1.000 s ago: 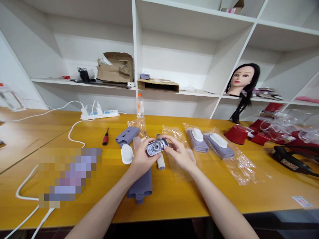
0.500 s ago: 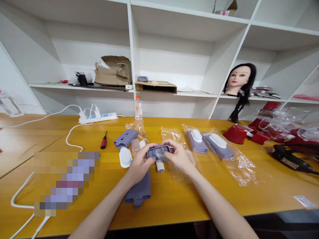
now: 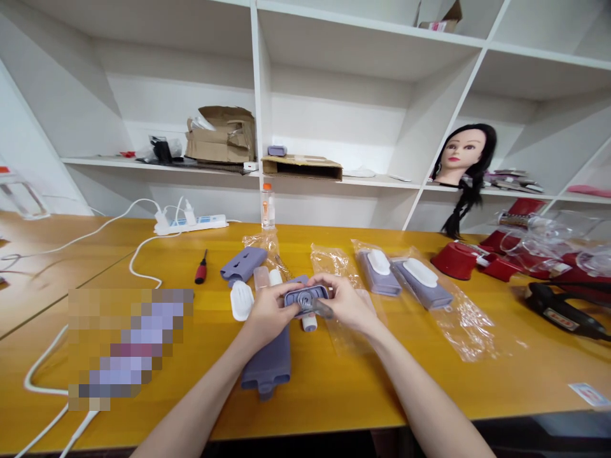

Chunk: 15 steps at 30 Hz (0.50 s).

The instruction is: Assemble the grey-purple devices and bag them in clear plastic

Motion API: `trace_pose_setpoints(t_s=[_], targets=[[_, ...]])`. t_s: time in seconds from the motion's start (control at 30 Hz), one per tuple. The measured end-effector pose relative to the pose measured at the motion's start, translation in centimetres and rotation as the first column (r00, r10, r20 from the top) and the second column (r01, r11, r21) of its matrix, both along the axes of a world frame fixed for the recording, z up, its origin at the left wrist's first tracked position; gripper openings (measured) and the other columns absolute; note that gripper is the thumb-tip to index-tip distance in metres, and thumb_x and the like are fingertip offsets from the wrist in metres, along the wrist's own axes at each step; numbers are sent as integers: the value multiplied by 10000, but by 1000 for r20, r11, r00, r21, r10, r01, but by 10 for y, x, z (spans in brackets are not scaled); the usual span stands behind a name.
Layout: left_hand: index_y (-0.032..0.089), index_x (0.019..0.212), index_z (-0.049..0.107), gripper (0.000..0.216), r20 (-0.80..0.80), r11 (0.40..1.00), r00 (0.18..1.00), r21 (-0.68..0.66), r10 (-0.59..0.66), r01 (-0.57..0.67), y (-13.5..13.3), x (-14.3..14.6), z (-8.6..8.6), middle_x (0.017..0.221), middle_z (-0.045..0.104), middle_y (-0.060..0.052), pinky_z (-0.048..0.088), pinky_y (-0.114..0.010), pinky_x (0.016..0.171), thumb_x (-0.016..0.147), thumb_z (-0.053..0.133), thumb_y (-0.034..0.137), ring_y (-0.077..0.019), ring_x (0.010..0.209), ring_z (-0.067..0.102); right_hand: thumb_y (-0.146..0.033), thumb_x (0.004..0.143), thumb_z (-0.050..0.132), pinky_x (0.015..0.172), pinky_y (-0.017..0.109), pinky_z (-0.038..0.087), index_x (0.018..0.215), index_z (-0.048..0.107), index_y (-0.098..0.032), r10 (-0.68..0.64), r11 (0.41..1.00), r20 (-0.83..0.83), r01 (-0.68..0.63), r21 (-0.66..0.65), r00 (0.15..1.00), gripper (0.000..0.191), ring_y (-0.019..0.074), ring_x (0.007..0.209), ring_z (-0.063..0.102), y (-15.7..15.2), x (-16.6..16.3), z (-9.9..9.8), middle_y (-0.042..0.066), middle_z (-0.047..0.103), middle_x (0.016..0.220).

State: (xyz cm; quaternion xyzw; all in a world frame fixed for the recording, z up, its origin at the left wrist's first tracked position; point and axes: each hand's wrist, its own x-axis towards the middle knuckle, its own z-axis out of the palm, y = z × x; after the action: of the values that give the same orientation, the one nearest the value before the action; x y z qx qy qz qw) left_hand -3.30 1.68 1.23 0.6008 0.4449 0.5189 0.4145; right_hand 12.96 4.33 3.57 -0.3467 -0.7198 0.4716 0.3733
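Between both hands, above the table, is a grey-purple oval cap (image 3: 292,298) with a round clear ringed part in its middle. My left hand (image 3: 268,316) is closed on the cap's left end, thumb along the near rim. My right hand (image 3: 352,306) is closed on its right end; a blurred, see-through grey piece (image 3: 323,309) shows by the right thumb. Under them lie a small white cylinder (image 3: 310,324) and a grey-purple flat sleeve (image 3: 267,366). To the left are a white oval lid (image 3: 242,300) and a grey-purple slotted cover (image 3: 244,264).
Two grey-purple cases with white lids (image 3: 379,281) lie on the right with clear plastic bags (image 3: 465,331). A red-handled screwdriver (image 3: 201,270), a power strip (image 3: 205,222) and white cables are on the left. Red-based devices (image 3: 453,259) stand at far right.
The see-through grey piece by my right thumb has shifted slightly right and down across the cap. Both hands keep their hold. The whole view has shifted a little.
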Motion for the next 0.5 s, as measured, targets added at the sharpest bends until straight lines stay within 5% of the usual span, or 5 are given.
trace_pose_setpoints(t_s=[0.13,0.3,0.5], targets=[[150,976,659,352,-80,999,997,52,2,2,2,-2,-5,1045,666,-64,436,-361,921,642,556,109,-217,990,598,-118,636,541,584,244,469,838,564,-191,27,999,15,-27,-21,1000,216,112,606,574,1,-1,-1,-19,612,782],[155,989,659,365,-119,994,993,105,2,10,2,-5,-5,1067,657,-62,414,-354,944,655,529,89,-212,1015,584,-114,661,524,620,239,469,825,568,-197,-34,993,88,24,114,996,189,139,707,596,0,-3,-3,-8,626,812],[141,1005,649,393,-126,996,992,82,-20,31,1,-6,-2,1070,656,-65,421,-352,934,640,521,71,-210,1001,590,-99,656,484,488,202,442,844,543,-197,-40,997,69,36,62,997,220,100,531,571,0,-5,-8,-12,626,795]])
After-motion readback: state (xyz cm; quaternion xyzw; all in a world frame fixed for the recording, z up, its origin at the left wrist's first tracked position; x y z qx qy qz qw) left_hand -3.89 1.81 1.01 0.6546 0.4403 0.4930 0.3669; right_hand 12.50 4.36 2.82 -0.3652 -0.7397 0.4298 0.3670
